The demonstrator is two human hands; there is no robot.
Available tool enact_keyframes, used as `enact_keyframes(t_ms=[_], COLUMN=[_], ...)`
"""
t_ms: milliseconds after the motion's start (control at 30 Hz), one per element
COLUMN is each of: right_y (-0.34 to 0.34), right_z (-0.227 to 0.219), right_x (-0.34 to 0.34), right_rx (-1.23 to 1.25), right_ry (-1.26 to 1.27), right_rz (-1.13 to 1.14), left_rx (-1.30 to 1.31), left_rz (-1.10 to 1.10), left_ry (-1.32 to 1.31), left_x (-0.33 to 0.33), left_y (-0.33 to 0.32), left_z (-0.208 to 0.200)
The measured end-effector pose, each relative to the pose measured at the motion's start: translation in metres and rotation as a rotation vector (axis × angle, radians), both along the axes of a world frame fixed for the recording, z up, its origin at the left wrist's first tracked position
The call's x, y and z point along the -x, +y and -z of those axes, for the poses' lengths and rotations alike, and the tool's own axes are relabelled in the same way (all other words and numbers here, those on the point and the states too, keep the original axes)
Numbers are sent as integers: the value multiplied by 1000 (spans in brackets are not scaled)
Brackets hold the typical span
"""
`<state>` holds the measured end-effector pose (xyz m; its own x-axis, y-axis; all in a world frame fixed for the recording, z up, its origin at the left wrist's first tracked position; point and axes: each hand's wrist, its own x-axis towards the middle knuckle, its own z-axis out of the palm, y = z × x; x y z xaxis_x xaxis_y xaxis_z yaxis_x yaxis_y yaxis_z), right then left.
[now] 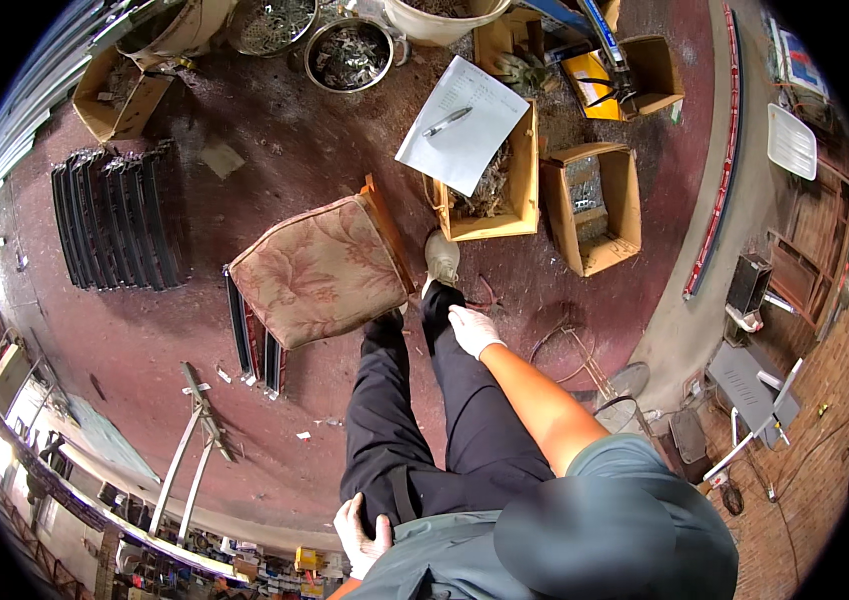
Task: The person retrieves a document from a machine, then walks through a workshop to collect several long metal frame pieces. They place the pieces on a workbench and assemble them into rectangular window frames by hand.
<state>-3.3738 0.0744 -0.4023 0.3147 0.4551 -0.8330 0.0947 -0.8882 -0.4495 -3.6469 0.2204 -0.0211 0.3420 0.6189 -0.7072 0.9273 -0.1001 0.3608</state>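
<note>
My right hand (476,331), in a white glove, reaches far down my right leg. Its fingers close on the black trouser leg (445,318), just above a pale shoe (442,258). At my left hip lies my left hand (361,540), also gloved in white, fingers apart against the trousers and holding nothing. Close to my left foot is a padded seat (320,270) with faded floral fabric and a wooden edge. Beyond my feet a written paper sheet (465,120) with a pen (448,122) on it partly covers a cardboard box (520,220) of scraps.
Black ribbed strips (115,218) form a stack at the left. Another cardboard box (620,258) holds metal parts. A metal pot (350,88) of small pieces stands at the back. A metal stand (203,425) lies left, and a wire frame (595,370) stands right.
</note>
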Motion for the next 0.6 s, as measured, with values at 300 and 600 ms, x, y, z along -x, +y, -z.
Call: enact_keyframes(t_ms=[300,600], right_y=[22,-5], right_z=[-121,-184], right_x=[-15,-33], right_rx=[85,34], right_ry=[161,143], right_rz=[-195,-520], left_rx=[-99,-170], left_rz=[-4,-275], left_ry=[-81,-170], left_x=[0,6], left_y=[-16,-61], left_z=[-13,-30])
